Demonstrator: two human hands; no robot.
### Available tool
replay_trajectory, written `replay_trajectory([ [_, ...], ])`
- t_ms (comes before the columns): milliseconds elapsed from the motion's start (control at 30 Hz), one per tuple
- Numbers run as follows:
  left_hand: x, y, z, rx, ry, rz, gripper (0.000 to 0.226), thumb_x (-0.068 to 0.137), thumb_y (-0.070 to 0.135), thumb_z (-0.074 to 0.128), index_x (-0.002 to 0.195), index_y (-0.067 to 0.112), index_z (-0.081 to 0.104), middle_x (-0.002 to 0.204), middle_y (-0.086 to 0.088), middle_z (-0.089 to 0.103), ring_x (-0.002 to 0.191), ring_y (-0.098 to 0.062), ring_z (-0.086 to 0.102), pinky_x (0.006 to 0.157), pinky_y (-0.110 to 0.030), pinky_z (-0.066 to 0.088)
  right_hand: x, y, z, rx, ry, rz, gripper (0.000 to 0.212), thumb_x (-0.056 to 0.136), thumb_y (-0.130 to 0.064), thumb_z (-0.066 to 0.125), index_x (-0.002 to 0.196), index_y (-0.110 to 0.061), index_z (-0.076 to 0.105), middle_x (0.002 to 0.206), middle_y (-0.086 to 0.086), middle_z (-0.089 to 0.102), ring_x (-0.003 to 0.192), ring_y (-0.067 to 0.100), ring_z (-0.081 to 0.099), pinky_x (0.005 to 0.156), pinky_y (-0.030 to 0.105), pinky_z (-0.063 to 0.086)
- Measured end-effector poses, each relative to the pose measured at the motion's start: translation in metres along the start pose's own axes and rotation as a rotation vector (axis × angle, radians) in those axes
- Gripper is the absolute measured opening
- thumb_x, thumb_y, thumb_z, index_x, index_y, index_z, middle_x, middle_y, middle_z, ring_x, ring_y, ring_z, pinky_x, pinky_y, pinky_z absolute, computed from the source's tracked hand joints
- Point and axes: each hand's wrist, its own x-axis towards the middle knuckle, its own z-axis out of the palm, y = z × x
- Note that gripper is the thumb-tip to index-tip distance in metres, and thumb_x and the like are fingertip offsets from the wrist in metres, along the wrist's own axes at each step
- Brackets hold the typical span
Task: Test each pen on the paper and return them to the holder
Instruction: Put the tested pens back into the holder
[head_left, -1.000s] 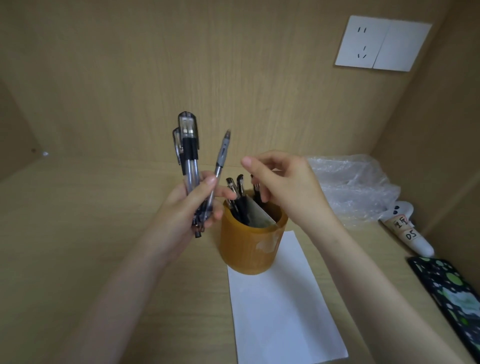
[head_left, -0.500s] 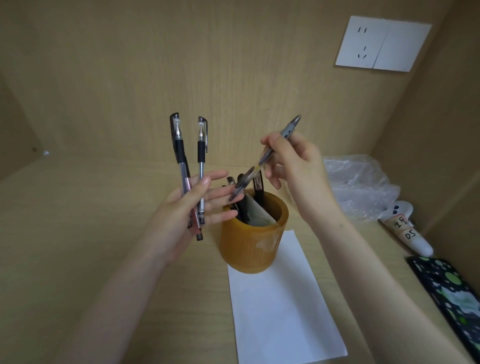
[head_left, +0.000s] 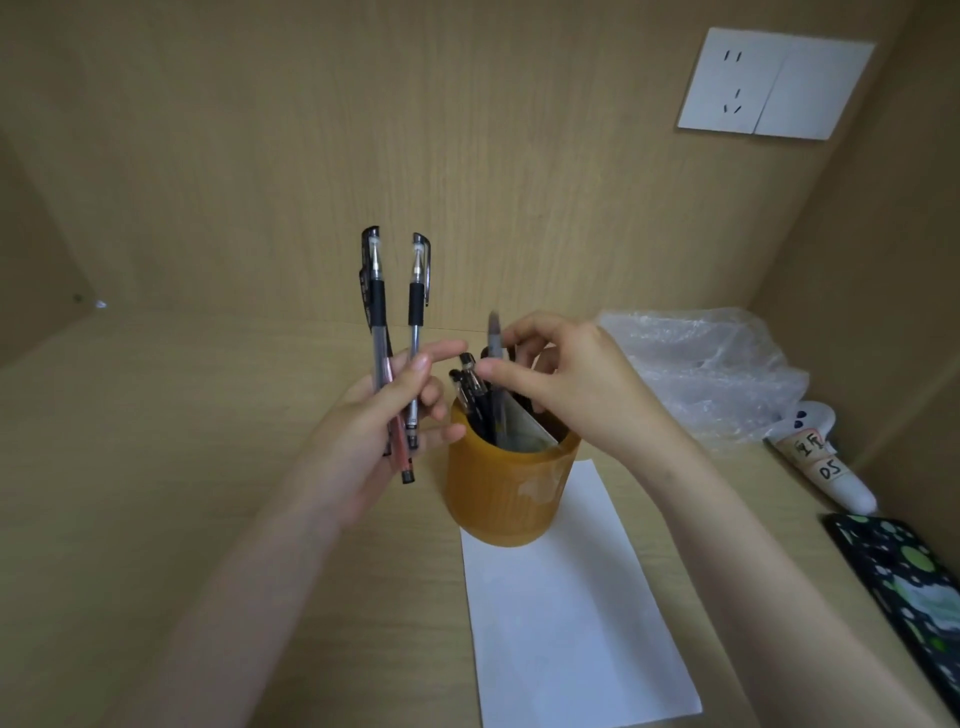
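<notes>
Over the holder (head_left: 511, 488), right hand (head_left: 561, 384) now lowers its gripped pen (head_left: 496, 374); left hand (head_left: 374, 431) clasps pens (head_left: 395, 332)

Readable marks are found on one thing only: the white, rounded object (head_left: 821, 457) lying near the right edge of the desk (head_left: 156, 467), just beyond the dark spotted case (head_left: 904, 587). Two pale labels are stuck on its side. On the lower label "DS" is handwritten in black. On the upper label a handwritten character is seen, but it cannot be made out. Two dark dots are printed on the object's rounded far end. On the white socket plate (head_left: 774, 83) fixed to the back wall no lettering is seen, only the slot openings. On the pens (head_left: 395, 332) small print may be present, but it is too small and blurred to be read.
</notes>
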Motion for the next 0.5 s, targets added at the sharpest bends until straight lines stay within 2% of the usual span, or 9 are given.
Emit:
replay_trajectory([
  [67,-0.001,0.0,0.001,0.054,-0.004,0.021,0.03,0.092,0.028,0.045,0.117,0.019,0.061,0.063,0.003,0.051,0.06,-0.008,0.053,0.058,-0.022,0.05,-0.001,-0.002,-0.003,0.038,0.057,0.01,0.027,0.081,-0.041,0.07,0.098,-0.021,0.064,0.077,0.002,0.062,0.055,0.004,0.049,0.053,0.013,0.038],
  [167,-0.003,0.002,0.003,0.165,-0.013,0.055,0.027,0.094,0.031,0.042,0.112,0.021,0.061,0.062,0.003,0.054,0.056,-0.01,0.052,0.055,-0.021,0.046,-0.004,-0.009,-0.007,0.195,0.113,-0.013,0.017,0.089,-0.034,0.064,0.094,-0.018,0.067,0.07,0.0,0.058,0.046,0.002,0.047,0.048,0.01,0.037],
  [300,-0.006,0.005,0.01,0.17,-0.137,0.043,0.028,0.094,0.029,0.043,0.108,0.01,0.057,0.06,0.005,0.049,0.048,-0.008,0.043,0.046,-0.019,0.038,-0.002,-0.02,-0.004,0.385,0.064,0.0,0.019,0.089,-0.034,0.063,0.094,-0.016,0.069,0.065,0.001,0.054,0.045,0.0,0.046,0.046,0.008,0.035],
  [367,-0.008,0.006,0.014,0.169,-0.215,0.031,0.029,0.096,0.029,0.042,0.098,0.002,0.052,0.055,0.006,0.047,0.044,-0.006,0.036,0.042,-0.017,0.032,0.0,-0.024,0.002,0.418,0.018,-0.001,0.026,0.09,-0.031,0.062,0.096,-0.007,0.068,0.066,0.007,0.05,0.05,0.0,0.047,0.045,0.007,0.035],
  [433,-0.009,0.007,0.018,0.163,-0.249,0.024,0.026,0.095,0.028,0.038,0.086,0.008,0.051,0.049,0.005,0.047,0.041,-0.005,0.032,0.04,-0.016,0.027,0.001,-0.027,0.007,0.526,0.003,0.026,0.034,0.092,-0.024,0.061,0.098,0.009,0.063,0.06,0.006,0.046,0.048,0.003,0.048,0.044,0.006,0.035],
  [500,-0.01,0.008,0.019,0.142,-0.237,0.024,0.028,0.092,0.03,0.037,0.095,0.009,0.055,0.05,0.004,0.052,0.04,-0.005,0.035,0.039,-0.017,0.028,0.002,-0.027,0.01,0.613,0.013,0.049,0.03,0.094,-0.02,0.058,0.095,0.01,0.063,0.052,-0.004,0.044,0.043,0.002,0.044,0.043,0.008,0.035],
])
